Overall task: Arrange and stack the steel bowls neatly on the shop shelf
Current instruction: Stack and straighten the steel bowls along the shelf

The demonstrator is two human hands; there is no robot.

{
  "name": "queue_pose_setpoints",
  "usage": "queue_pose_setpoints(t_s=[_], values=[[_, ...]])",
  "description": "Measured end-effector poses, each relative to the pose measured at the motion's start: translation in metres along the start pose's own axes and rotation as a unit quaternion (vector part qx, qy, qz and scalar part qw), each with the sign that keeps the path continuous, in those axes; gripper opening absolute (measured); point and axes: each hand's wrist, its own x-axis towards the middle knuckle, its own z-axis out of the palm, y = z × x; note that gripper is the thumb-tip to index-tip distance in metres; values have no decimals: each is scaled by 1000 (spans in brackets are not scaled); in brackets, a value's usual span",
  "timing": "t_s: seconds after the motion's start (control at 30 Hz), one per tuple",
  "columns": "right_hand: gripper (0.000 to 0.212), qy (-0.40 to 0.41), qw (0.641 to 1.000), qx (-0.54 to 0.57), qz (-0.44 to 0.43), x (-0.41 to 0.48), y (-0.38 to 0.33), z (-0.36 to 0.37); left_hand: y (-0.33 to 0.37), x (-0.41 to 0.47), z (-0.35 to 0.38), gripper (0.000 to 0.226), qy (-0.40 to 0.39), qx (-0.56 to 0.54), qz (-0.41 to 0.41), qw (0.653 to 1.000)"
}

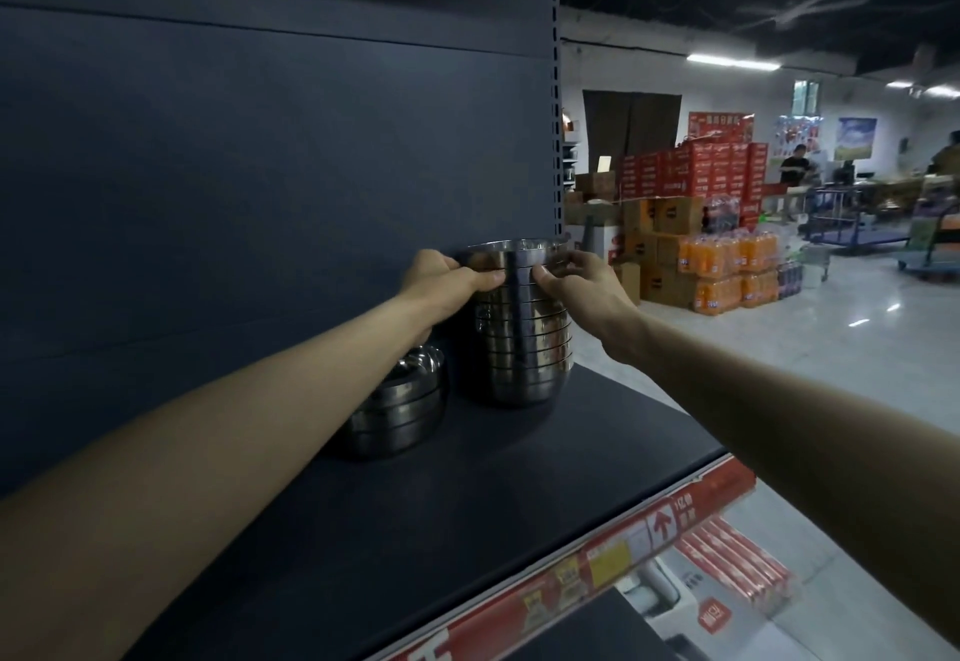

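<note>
A tall stack of several nested steel bowls stands upright at the back right of the dark shelf. My left hand grips the upper bowls from the left. My right hand grips the same upper bowls from the right, fingers wrapped over the rims. A shorter stack of steel bowls sits on the shelf just left of the tall one, partly hidden behind my left forearm.
The shelf's dark back panel rises behind the bowls, with a slotted upright at its right end. A red price strip runs along the shelf front. Stacked drink cartons and a trolley stand across the aisle.
</note>
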Motion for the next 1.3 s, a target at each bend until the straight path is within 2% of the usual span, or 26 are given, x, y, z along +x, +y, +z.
queue_pose_setpoints(t_s=[0.07,0.17,0.3,0.37,0.47,0.63,0.73,0.83,0.9,1.0,1.07,1.17,1.3], values=[[55,18,1000,-15,4,-12,-1,4,0,-16,-3,27,2,-9,-4,1000],[47,32,999,-26,15,-35,-5,9,8,-45,-10,12,7,-9,-3,1000],[37,21,999,-24,25,-73,-25,14,26,-84,-28,21,14,-27,-3,1000],[41,14,1000,-15,14,-95,-40,16,33,-105,-39,5,32,-41,9,999],[30,2,1000,-11,-7,-131,-62,18,40,-141,-54,33,52,-42,10,998],[53,-18,993,-87,-83,-192,-89,28,44,-204,-84,39,56,-64,14,996],[53,-33,987,-103,-120,-225,-97,37,44,-245,-104,43,59,-59,25,996],[54,-51,987,-81,-127,-251,-98,48,33,-281,-119,61,68,-41,34,996],[53,-60,988,-66,-129,-265,-98,60,19,-304,-135,53,74,-36,31,996],[31,-84,988,-39,-125,-285,-98,80,-5,-338,-162,48,99,-24,20,995],[27,-102,987,-22,-121,-297,-97,97,-21,-359,-181,44,126,-17,12,992],[48,-134,984,-9,-117,-314,-98,131,-40,-387,-213,39,167,1,-1,986],[52,-191,974,-3,-121,-337,-100,181,-62,-417,-260,45,245,15,1,970]])
